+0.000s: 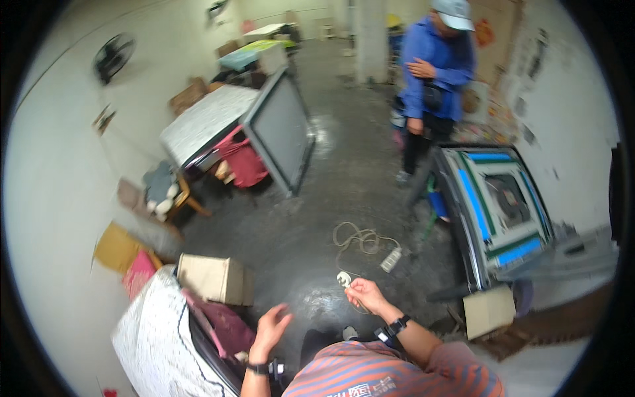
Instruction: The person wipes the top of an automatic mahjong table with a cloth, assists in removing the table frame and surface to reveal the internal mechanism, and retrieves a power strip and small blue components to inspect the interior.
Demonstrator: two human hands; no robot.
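My right hand (368,295) is closed, pinching a white plug (344,279) with a pale cord; its finer details are blurred. Just beyond it, a loosely looped cord (362,239) lies on the dark floor, joined to a white power strip (391,259). Nothing is in my left hand (271,327), which hovers with fingers apart near a dark red cloth (223,329) at the side of a marble-patterned table (151,331).
At right stands a square table frame (497,205) with blue strips, its top off. A person in a blue shirt (433,63) stands behind it. Ahead left, a grey panel (279,132) leans against another patterned table (208,122). A cream box (206,278) sits near my left.
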